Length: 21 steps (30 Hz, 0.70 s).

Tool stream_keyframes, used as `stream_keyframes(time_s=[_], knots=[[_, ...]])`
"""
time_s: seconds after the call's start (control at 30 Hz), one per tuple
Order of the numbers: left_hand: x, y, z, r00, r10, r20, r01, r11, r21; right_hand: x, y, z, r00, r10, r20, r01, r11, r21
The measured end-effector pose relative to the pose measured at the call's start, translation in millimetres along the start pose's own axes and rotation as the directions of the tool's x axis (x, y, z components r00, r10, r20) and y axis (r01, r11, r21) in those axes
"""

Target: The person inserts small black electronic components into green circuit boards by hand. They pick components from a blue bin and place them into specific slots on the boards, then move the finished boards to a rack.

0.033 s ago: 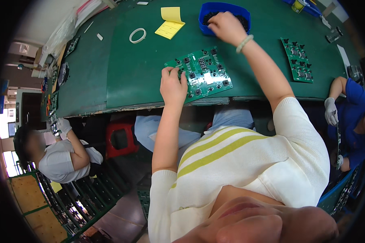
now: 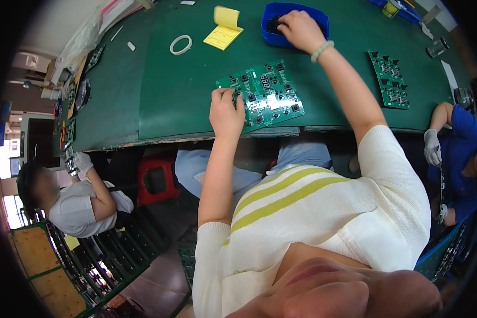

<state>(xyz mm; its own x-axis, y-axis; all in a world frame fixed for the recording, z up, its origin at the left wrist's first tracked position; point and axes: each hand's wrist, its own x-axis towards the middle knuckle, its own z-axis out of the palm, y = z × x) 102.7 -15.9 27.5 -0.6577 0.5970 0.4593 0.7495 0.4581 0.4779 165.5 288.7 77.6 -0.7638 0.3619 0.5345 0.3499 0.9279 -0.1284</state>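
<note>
A green circuit board (image 2: 273, 100) with black buttons and a small digit display lies near the table's front edge, slightly turned. My left hand (image 2: 227, 111) is at its left edge, fingers curled and closed on the board; part of that edge is hidden beneath it. At the far side stands a blue plastic bin (image 2: 288, 40) holding many small black parts (image 2: 273, 24). Reaching into it, my right hand (image 2: 303, 32) has its fingers bent together among the parts. Whatever is between those fingertips is too small to make out.
A yellow sticky-note pad (image 2: 222, 37) and a white tape ring (image 2: 180, 45) lie left of the bin. To the right rests another populated circuit board (image 2: 389, 79). Co-workers sit on both sides, a gloved hand (image 2: 432, 147) at right. A red stool (image 2: 158, 180) stands below the table.
My right hand has shifted slightly farther into the bin. My left hand and the board keep their places; the whole view has moved a little.
</note>
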Motion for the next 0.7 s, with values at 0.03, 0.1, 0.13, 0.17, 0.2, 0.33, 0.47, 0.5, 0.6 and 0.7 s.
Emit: stream_keyframes(time_s=[0.03,0.1,0.13,0.17,0.2,0.33,0.47,0.5,0.6,0.7], knots=[[-5.2,-1.0,-1.9,0.999,-0.047,0.025,0.048,0.997,-0.052,6.8,17.8,9.9,0.992,0.079,0.097,-0.074,0.996,-0.058],[-10.8,2.1,-3.8,0.998,-0.058,0.04,0.062,0.993,-0.104,11.9,46.5,42.1,0.965,0.18,0.192,-0.149,0.975,-0.167],[-12.4,2.4,-4.7,0.997,-0.068,0.044,0.073,0.989,-0.129,14.8,53.2,50.7,0.946,0.202,0.253,-0.174,0.976,-0.131],[-14.6,1.2,-7.1,0.998,-0.056,0.03,0.06,0.989,-0.136,15.9,56.8,58.6,0.922,0.218,0.32,-0.198,0.976,-0.095],[-15.5,0.7,-10.2,0.999,-0.042,0.017,0.044,0.988,-0.145,18.2,63.0,64.5,0.893,0.232,0.386,-0.226,0.972,-0.063],[-20.4,1.1,-23.9,0.995,-0.098,0.034,0.103,0.971,-0.216,19.0,67.7,69.3,0.854,0.147,0.498,-0.145,0.989,-0.044],[-24.0,-1.3,-30.9,0.993,-0.104,0.051,0.113,0.968,-0.225,19.0,52.9,61.4,0.859,0.047,0.51,-0.005,0.997,-0.083],[-24.2,-1.2,-32.3,0.994,-0.101,0.048,0.109,0.968,-0.227,21.5,48.4,58.1,0.84,0.03,0.541,0.017,0.997,-0.081],[-23.6,-0.9,-30.7,0.994,-0.098,0.038,0.104,0.962,-0.251,21.2,50.4,58.2,0.853,-0.011,0.522,0.066,0.994,-0.086],[-23.7,0.0,-33.1,0.995,-0.103,0.021,0.104,0.957,-0.272,21.4,67.6,71.6,0.926,0.015,0.377,0.001,0.999,-0.041]])
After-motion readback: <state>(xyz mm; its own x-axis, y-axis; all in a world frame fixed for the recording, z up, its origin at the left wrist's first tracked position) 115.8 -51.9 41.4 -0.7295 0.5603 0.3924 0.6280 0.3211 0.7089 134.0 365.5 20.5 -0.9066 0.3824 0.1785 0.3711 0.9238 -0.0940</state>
